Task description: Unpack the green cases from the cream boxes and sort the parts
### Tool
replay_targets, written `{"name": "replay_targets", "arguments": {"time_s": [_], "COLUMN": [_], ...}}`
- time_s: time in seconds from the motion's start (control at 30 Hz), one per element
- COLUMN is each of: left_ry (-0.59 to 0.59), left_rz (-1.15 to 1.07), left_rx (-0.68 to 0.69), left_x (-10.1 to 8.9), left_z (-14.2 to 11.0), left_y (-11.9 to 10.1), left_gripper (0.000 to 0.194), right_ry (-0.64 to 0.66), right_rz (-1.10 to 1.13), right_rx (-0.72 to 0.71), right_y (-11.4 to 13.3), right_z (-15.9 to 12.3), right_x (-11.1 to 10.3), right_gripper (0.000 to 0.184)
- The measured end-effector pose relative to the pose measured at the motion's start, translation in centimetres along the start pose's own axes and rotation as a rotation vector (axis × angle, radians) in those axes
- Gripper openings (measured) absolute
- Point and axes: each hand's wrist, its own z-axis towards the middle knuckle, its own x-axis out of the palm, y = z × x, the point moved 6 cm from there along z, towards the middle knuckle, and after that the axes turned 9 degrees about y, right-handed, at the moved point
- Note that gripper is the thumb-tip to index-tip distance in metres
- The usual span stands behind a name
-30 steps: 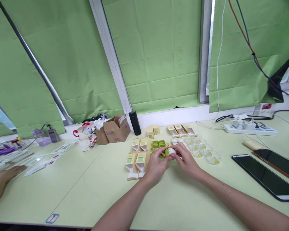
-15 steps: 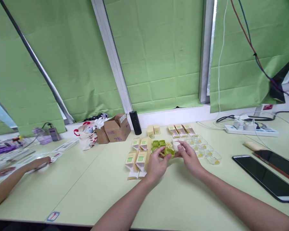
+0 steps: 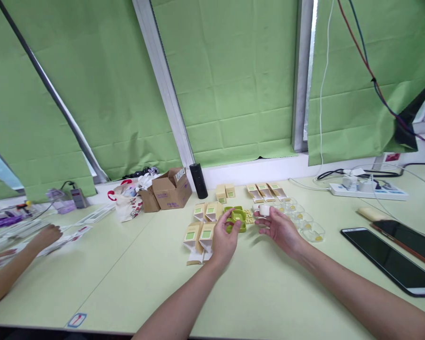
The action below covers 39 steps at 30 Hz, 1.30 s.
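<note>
My left hand (image 3: 225, 236) grips a small green square cover (image 3: 238, 213) between thumb and fingers, beside other green covers on the table that it partly hides. To its right, my right hand (image 3: 281, 230) pinches a small white rounded block (image 3: 264, 210) between thumb and fingertips, apart from the cover. Small yellow pieces (image 3: 249, 217) lie between the hands. Just beyond my right hand are several clear plastic cases (image 3: 313, 231) with yellow bits inside. Beige cartons with green windows (image 3: 206, 234) stand left of my left hand.
More beige cartons (image 3: 265, 191) lie at the back, near a black cylinder (image 3: 198, 181) and a cardboard box (image 3: 173, 190). At right are a power strip (image 3: 368, 191) and phones (image 3: 393, 257). Another person's hand (image 3: 47, 234) is over white strips at far left.
The white block has come out of the green cover and moved right with my right hand. My left hand has shifted slightly left with the cover. The other person's arm has moved.
</note>
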Motion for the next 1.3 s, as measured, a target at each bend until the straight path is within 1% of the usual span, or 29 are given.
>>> {"name": "replay_targets", "arguments": {"time_s": [0.13, 0.37, 0.57, 0.67, 0.8, 0.9, 1.03, 1.13, 1.2, 1.3], "left_ry": [-0.029, -0.038, -0.056, -0.058, -0.046, -0.042, -0.048, -0.049, -0.050, -0.053], "left_rz": [0.017, 0.046, 0.069, 0.081, 0.091, 0.098, 0.115, 0.133, 0.144, 0.159], "left_rx": [0.013, 0.022, 0.027, 0.034, 0.025, 0.018, 0.022, 0.022, 0.020, 0.018], "left_x": [-0.2, -0.2, -0.2, -0.2, -0.1, -0.1, -0.1, 0.0, 0.0, 0.0], "left_z": [0.0, -0.1, -0.2, -0.3, -0.2, -0.3, -0.4, -0.4, -0.5, -0.6], "left_y": [0.1, -0.2, -0.2, -0.2, 0.0, -0.2, -0.4, -0.5, -0.6, -0.6], "left_gripper": [0.050, 0.048, 0.050, 0.050, 0.050, 0.050, 0.049, 0.048, 0.048, 0.048], "right_ry": [0.008, -0.024, -0.037, -0.031, -0.093, -0.108, -0.077, -0.038, 0.013, 0.120], "right_rz": [-0.011, -0.008, -0.140, -0.203, -0.256, -0.297, -0.385, -0.570, -0.807, -1.216], "right_rx": [-0.014, -0.052, -0.100, -0.146, -0.215, -0.239, -0.272, -0.344, -0.376, -0.338], "right_y": [0.6, 1.2, 2.2, 2.6, 3.2, 4.0, 5.4, 6.8, 7.3, 7.0], "right_z": [-0.1, -0.1, -0.4, -0.3, 0.1, 0.3, 0.2, -0.1, -0.2, -0.2], "right_x": [0.3, -0.1, 0.1, 0.2, -0.2, -0.6, -0.9, -1.1, -0.9, -0.7], "right_gripper": [0.042, 0.050, 0.050, 0.054, 0.057, 0.056, 0.048, 0.036, 0.030, 0.036]}}
